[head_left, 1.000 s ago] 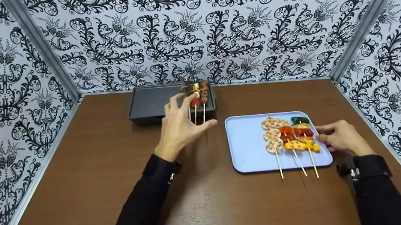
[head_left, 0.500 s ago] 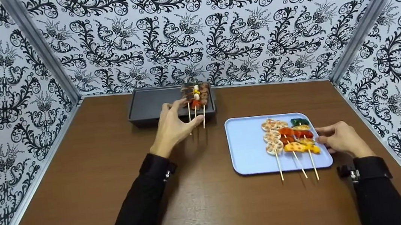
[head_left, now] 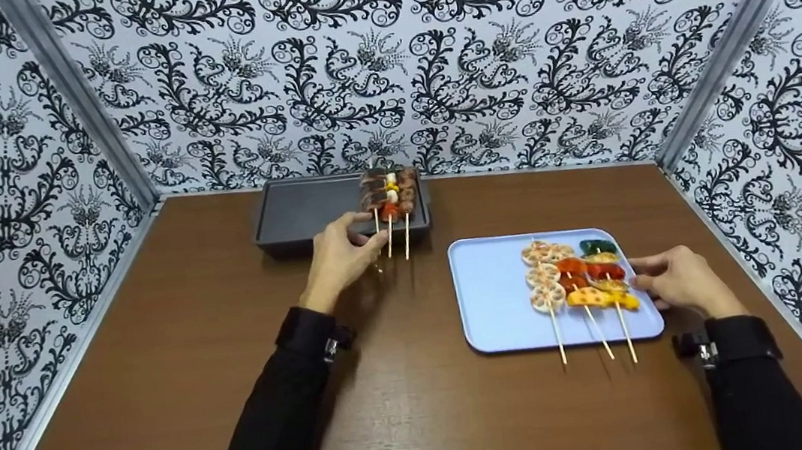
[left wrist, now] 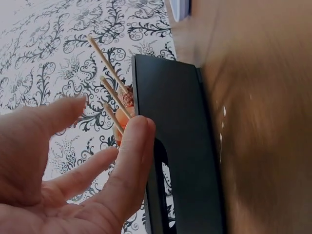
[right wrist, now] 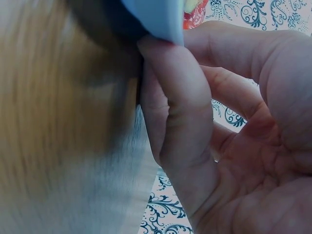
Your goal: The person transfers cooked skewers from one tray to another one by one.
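At the back of the table stands a dark grey grill plate (head_left: 308, 209) with three food skewers side by side at its right end. The left one carries brown meat (head_left: 371, 190), the middle one mixed pieces (head_left: 392, 197), the right one brown chunks (head_left: 407, 192). My left hand (head_left: 340, 251) is at the bare stick of the meat skewer; in the left wrist view, thumb and fingers (left wrist: 131, 161) stand apart near the stick ends (left wrist: 107, 61). My right hand (head_left: 683, 283) pinches the right rim of a pale blue tray (head_left: 492, 297), thumb above and finger underneath.
Three more skewers lie on the tray's right half: one of lotus root slices (head_left: 544, 276) and two of coloured vegetables (head_left: 606, 271). Their sticks overhang the near rim. Patterned walls (head_left: 383, 68) close off the wooden table (head_left: 421, 404) at the back and sides.
My left hand has drawn back toward the front left, from over the skewers to their stick ends, its thumb and fingers coming closer together. The right hand and the tray stay put.
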The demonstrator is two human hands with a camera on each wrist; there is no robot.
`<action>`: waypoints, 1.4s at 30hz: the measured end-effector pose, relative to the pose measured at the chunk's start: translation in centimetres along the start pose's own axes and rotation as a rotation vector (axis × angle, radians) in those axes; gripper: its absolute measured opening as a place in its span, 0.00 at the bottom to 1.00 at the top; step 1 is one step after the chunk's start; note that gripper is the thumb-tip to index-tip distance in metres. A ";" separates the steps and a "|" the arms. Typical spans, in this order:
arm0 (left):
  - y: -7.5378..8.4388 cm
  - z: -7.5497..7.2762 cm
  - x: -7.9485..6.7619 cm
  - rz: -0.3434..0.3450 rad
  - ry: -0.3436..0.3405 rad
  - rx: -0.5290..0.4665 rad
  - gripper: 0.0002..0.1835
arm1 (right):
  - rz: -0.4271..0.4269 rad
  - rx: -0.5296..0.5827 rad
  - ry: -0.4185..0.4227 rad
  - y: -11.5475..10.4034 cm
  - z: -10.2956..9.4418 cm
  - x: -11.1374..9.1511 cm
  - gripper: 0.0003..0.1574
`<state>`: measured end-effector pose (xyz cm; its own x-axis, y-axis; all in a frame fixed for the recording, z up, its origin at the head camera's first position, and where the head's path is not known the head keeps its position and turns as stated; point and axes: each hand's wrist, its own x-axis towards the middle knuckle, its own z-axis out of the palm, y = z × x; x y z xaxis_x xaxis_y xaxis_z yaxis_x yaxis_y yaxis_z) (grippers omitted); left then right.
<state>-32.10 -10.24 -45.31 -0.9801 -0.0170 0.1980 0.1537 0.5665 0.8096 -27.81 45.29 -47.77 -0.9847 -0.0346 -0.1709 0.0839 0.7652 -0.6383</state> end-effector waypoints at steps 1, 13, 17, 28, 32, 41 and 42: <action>-0.1 0.1 0.1 -0.010 -0.007 -0.024 0.28 | 0.002 0.002 0.000 0.0 0.0 0.0 0.34; -0.5 0.1 0.3 -0.206 -0.096 -0.555 0.23 | -0.028 -0.023 0.018 0.1 0.1 0.0 0.33; -0.5 -0.1 0.4 -0.225 -0.126 -0.607 0.22 | -0.039 -0.022 0.016 0.0 0.1 -0.2 0.34; -0.5 -0.4 0.5 -0.297 -0.124 -0.633 0.20 | -0.028 -0.018 0.017 0.1 0.3 0.0 0.34; -0.7 -0.5 0.5 -0.290 -0.119 -0.611 0.20 | -0.023 -0.019 0.011 0.1 0.3 0.1 0.34; -0.6 -0.6 0.6 -0.268 -0.117 -0.606 0.20 | -0.031 -0.019 0.018 0.1 0.2 0.1 0.34; -0.6 -0.6 0.5 -0.263 -0.117 -0.612 0.20 | -0.041 -0.020 0.023 0.1 0.2 0.1 0.33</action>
<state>-32.64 -11.11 -45.31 -0.9965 0.0181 -0.0812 -0.0814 -0.0134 0.9966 -27.83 45.25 -48.06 -0.9905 -0.0516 -0.1276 0.0406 0.7763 -0.6290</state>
